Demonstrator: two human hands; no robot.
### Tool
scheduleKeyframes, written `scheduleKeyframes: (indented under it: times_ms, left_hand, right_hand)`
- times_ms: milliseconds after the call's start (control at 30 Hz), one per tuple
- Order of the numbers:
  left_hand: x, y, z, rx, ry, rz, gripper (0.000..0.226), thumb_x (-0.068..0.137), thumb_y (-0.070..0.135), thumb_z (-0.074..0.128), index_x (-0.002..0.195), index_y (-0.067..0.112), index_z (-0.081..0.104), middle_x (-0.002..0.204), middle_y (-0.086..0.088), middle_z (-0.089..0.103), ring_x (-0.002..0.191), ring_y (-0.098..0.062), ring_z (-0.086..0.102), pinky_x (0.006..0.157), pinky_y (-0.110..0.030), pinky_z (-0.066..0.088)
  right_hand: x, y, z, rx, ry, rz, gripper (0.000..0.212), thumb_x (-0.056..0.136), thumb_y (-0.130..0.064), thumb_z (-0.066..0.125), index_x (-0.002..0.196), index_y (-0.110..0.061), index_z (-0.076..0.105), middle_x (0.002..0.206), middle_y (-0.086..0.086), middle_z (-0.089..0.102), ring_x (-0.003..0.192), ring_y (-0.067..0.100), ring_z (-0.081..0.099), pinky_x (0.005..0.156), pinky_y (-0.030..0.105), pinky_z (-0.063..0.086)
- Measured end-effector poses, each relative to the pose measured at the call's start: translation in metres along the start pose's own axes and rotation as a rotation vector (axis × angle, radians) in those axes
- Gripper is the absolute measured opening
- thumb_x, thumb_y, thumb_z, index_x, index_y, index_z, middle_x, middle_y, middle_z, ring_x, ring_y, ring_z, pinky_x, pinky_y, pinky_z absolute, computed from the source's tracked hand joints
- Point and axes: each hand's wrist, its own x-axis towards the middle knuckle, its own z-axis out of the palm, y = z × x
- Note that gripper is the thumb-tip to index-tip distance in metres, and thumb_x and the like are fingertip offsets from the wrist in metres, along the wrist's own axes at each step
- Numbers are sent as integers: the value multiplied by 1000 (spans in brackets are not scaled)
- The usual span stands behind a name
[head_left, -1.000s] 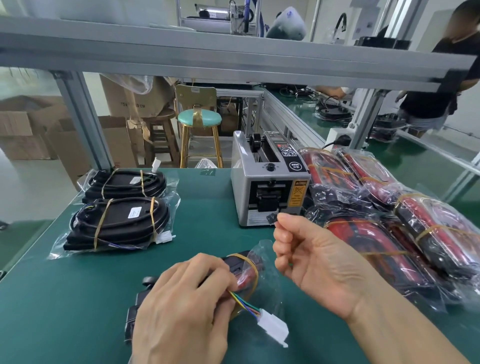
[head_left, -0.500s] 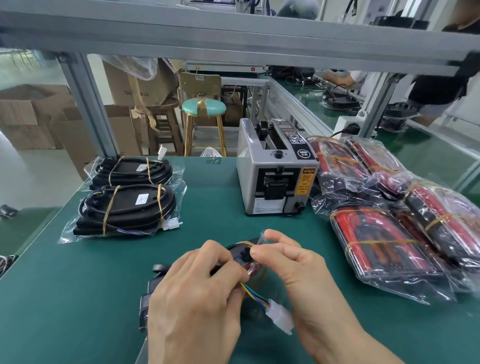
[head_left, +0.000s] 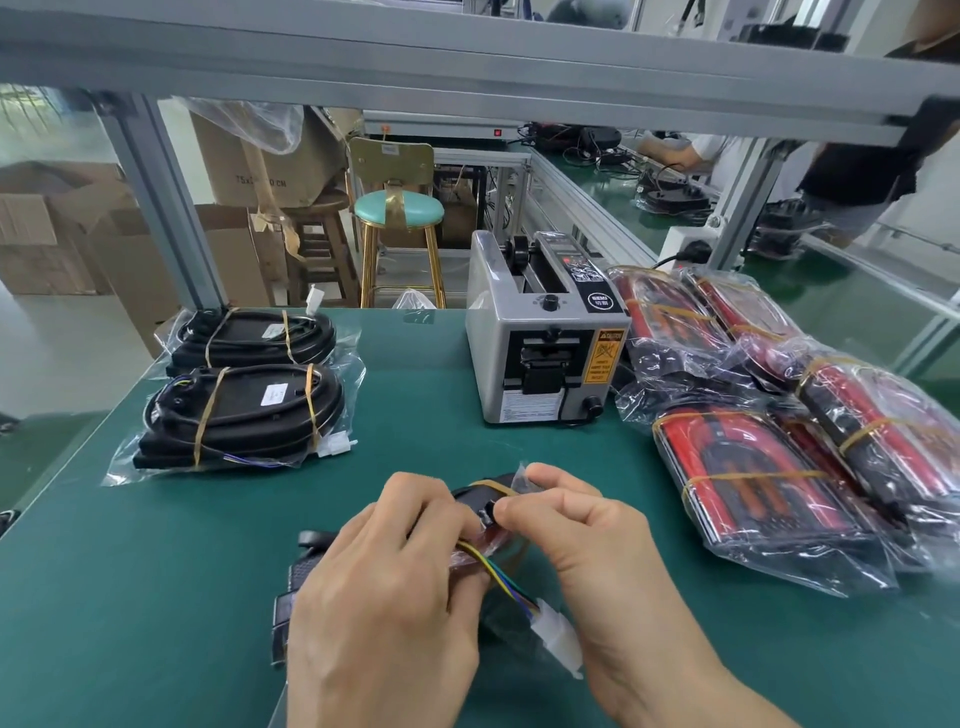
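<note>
A black and red lamp unit in a clear bag (head_left: 480, 499) lies on the green mat near the front, with a yellow rubber band round it. Coloured wires run from it to a white connector (head_left: 558, 636). My left hand (head_left: 384, 597) grips the unit from the left and covers most of it. My right hand (head_left: 587, 551) pinches a clear strip (head_left: 527, 475) against the unit's top end with thumb and forefinger; whether the strip is tape or the bag's flap I cannot tell.
A grey tape dispenser (head_left: 540, 332) stands behind the hands. Two bagged black units (head_left: 244, 415) lie at the left. Several bagged red units (head_left: 753, 478) are piled at the right. An aluminium frame post (head_left: 166, 208) stands at the back left, with a stool (head_left: 400, 213) and cardboard boxes beyond.
My right hand came down from the tape dispenser's mouth to the bagged unit and now pinches at its top end. My left hand kept its grip throughout.
</note>
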Motion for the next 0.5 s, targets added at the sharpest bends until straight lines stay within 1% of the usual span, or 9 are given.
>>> scheduleKeyframes:
  times_ms: [33,100,133,200,267,367,400,467,500]
  left_hand:
    - [0,1,0,1,-10,-16,40,40,5,88,67,20,64,80,10,60,70,-13,47,62,-25,36]
    - [1,1,0,-4,-26,-25,45,35,4,90,68,19,64,84,11,55,69,-13,46,63,-25,36]
    - [1,1,1,-8,-29,-26,45,34,4,90,69,19,64,86,11,52,70,-13,46,63,-25,35]
    - [0,1,2,-14,-34,-31,45,34,3,90,68,19,64,87,10,49,70,-14,45,64,-25,34]
    - [0,0,1,-17,-45,-30,45,34,4,90,68,20,65,84,10,52,71,-15,46,63,-24,34]
    - [1,1,-1,-4,-88,-22,47,34,5,91,72,22,69,78,7,60,65,-15,53,55,-18,34]
    - [2,2,-2,-2,-100,-21,48,33,5,91,73,22,71,76,6,61,62,-18,57,52,-20,36]
    - [3,2,-3,-4,-120,-25,50,32,4,91,75,21,72,75,5,61,58,-20,59,48,-24,37]
    - [4,2,-3,-7,-129,-31,51,32,4,92,75,21,72,76,5,61,58,-20,60,49,-24,38]
  right_hand:
    - [-1,0,1,13,6,2,13,69,1,70,56,2,70,114,-5,58,76,-18,57,53,7,44]
    - [-3,0,2,24,17,8,16,67,-3,70,52,-4,70,114,-9,57,76,-18,57,56,18,47]
    - [-3,1,3,34,19,15,17,67,-3,70,50,-5,68,114,-10,57,74,-17,58,53,20,46]
    - [-4,1,4,69,25,41,21,69,1,69,49,-4,66,114,-8,56,67,-15,58,44,19,44]
    - [-5,0,4,86,26,52,24,71,5,68,48,-3,65,115,-5,55,64,-14,59,41,20,44]
    - [-4,1,4,78,17,41,23,71,5,70,49,-1,66,115,-4,55,65,-14,59,41,20,45]
    - [-3,1,3,64,11,29,21,71,4,70,50,0,66,115,-3,55,66,-15,59,40,19,45]
    - [-2,2,2,18,7,-11,17,68,0,72,51,-1,68,115,-2,56,72,-18,58,44,20,48]
    - [-2,2,1,-6,6,-29,15,66,-3,73,51,-3,69,115,-2,56,76,-19,57,52,23,52]
